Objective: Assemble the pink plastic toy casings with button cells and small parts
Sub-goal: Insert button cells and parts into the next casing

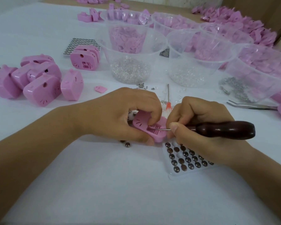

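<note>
My left hand point(120, 114) grips a pink toy casing point(142, 127) lying on the white table, fingers curled over its top and thumb along its near edge. My right hand point(199, 125) holds a screwdriver with a dark wooden handle point(225, 129); its thin metal shaft point(161, 129) points left into the casing's open battery slot. A clear tray of button cells point(185, 158) lies just below my right hand, partly covered by it. Two loose button cells point(126, 143) sit under my left hand.
Several assembled pink casings point(37, 82) are piled at the left. Clear plastic tubs point(130, 51) with pink parts and clear bits stand behind. Loose screws point(141, 86), an orange-handled tool point(168, 101), tweezers point(250, 106) and another cell tray point(81, 44) lie around.
</note>
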`<control>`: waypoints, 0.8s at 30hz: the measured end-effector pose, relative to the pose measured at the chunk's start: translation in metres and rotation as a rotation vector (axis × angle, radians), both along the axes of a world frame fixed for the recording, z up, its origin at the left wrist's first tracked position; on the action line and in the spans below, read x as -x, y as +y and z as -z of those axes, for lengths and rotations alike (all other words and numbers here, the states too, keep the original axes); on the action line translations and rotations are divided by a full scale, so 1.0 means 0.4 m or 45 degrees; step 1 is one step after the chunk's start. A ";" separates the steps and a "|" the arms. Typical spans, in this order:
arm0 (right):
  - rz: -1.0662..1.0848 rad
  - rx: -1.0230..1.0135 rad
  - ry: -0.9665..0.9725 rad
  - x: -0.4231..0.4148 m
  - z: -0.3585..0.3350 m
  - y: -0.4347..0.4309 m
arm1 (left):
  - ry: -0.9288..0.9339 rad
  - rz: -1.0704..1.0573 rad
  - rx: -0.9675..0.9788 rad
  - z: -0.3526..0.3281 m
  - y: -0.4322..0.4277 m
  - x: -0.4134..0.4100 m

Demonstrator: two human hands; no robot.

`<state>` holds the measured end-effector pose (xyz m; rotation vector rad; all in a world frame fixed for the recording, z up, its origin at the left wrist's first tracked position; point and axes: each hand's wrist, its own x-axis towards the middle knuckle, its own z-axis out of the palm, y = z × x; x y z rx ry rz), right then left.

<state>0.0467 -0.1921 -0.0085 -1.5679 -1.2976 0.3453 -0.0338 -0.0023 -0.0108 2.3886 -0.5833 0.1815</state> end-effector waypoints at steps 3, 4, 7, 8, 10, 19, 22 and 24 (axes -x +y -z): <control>0.015 -0.020 -0.017 0.003 0.001 0.001 | -0.013 -0.007 -0.010 0.000 -0.002 0.000; 0.011 -0.024 -0.017 0.003 0.002 0.001 | -0.017 -0.008 -0.010 0.000 -0.003 0.000; 0.005 -0.031 -0.020 0.003 0.005 -0.001 | -0.024 -0.006 0.002 -0.001 -0.004 0.002; 0.003 -0.034 -0.025 0.003 0.005 -0.001 | -0.025 -0.008 0.003 -0.001 -0.004 0.002; 0.016 -0.041 -0.044 0.004 0.007 -0.001 | -0.029 -0.019 -0.001 0.000 -0.005 0.001; 0.100 -0.071 -0.137 0.011 0.015 0.004 | -0.056 -0.057 -0.008 -0.003 -0.004 0.003; 0.128 -0.063 -0.143 0.014 0.013 0.004 | -0.068 -0.060 -0.011 -0.002 -0.007 0.002; 0.143 -0.051 -0.129 0.012 0.010 0.006 | -0.069 -0.064 -0.015 -0.002 -0.006 0.003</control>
